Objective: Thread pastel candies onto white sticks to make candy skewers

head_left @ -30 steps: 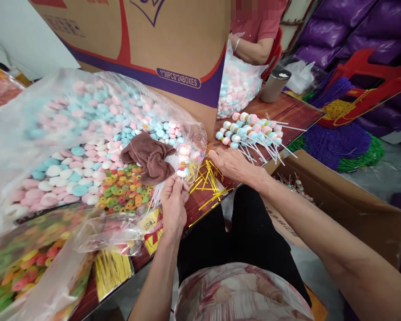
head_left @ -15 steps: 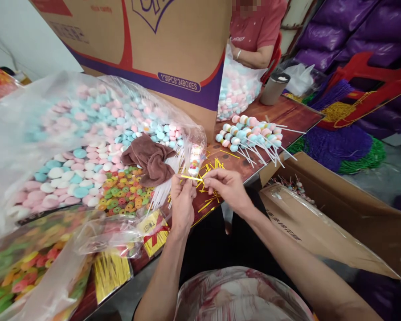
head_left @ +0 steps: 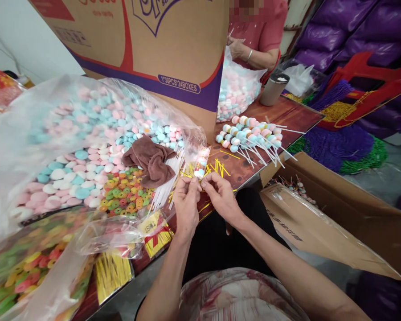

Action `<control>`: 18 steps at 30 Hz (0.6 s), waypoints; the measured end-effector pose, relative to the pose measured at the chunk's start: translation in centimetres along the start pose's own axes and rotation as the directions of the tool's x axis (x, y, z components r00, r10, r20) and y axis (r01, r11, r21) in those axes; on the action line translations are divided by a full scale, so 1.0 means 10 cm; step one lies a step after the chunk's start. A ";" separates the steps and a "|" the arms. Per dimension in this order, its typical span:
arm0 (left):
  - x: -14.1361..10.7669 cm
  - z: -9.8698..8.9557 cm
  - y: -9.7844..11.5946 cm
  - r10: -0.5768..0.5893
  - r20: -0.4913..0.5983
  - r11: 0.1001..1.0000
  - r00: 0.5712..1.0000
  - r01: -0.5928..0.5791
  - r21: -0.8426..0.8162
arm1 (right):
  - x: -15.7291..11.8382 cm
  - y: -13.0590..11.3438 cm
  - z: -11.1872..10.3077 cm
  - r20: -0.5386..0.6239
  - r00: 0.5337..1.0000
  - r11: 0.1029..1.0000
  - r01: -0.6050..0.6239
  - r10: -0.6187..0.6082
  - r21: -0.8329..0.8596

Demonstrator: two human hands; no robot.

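A marshmallow skewer in a printed clear wrapper (head_left: pixel 201 162) stands up from between my two hands. My left hand (head_left: pixel 186 200) is closed in a pinch at the wrapper's lower end. Beside it, touching at the fingertips, my right hand (head_left: pixel 221 196) pinches a yellow twist tie at the same spot; most of the tie is hidden by the fingers. Loose yellow twist ties (head_left: pixel 217 167) lie on the table just behind my hands. White sticks (head_left: pixel 162 196) and a brown cloth (head_left: pixel 150 160) are to the left.
A big bag of marshmallows (head_left: pixel 83 107) and gummy rings (head_left: pixel 125 191) cover the left side. Unwrapped marshmallow skewers (head_left: pixel 250 133) lie at the right, near a grey tumbler (head_left: pixel 274 89). A tall carton (head_left: pixel 147 58) stands behind; an open carton (head_left: pixel 341 214) is below right. A co-worker (head_left: pixel 257 40) sits opposite.
My right hand has come in to meet the left, and the yellow tie, stretched out before, is now mostly hidden at the wrapper's neck. The wrapped skewer has tilted slightly right.
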State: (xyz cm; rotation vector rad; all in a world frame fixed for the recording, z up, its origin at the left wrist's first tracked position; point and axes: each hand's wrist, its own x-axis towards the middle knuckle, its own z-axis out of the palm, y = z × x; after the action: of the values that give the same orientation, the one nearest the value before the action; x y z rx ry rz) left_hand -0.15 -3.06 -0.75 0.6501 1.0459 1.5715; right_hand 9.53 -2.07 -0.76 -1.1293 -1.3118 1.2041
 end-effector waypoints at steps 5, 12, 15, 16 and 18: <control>-0.06 -0.01 0.22 -0.252 0.095 0.952 0.963 0.264 -0.152 | -0.02 -0.09 -0.03 0.168 0.982 0.940 -0.134 0.084 0.313; -0.13 -0.03 0.38 -0.462 0.251 0.858 0.851 0.501 -0.118 | 0.03 -0.21 -0.24 0.375 0.923 0.995 0.053 -0.081 0.084; -0.16 0.00 0.23 -0.208 0.086 0.978 0.974 0.204 0.051 | 0.01 -0.19 -0.19 0.245 0.950 0.936 0.253 -0.192 -0.245; -0.16 0.01 0.17 -0.093 0.041 0.988 0.995 0.087 0.128 | 0.00 -0.19 -0.17 0.206 0.954 0.900 0.279 -0.219 -0.335; -0.18 0.01 0.08 0.063 0.027 0.964 0.998 -0.068 0.257 | -0.02 -0.21 -0.15 0.170 0.965 0.858 0.258 -0.202 -0.444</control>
State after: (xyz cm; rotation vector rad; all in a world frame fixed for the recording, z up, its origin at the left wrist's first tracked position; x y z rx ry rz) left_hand -0.04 -4.75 0.23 0.8827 1.2381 1.4953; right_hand 10.98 -2.26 1.31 -1.1984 -1.8370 0.8059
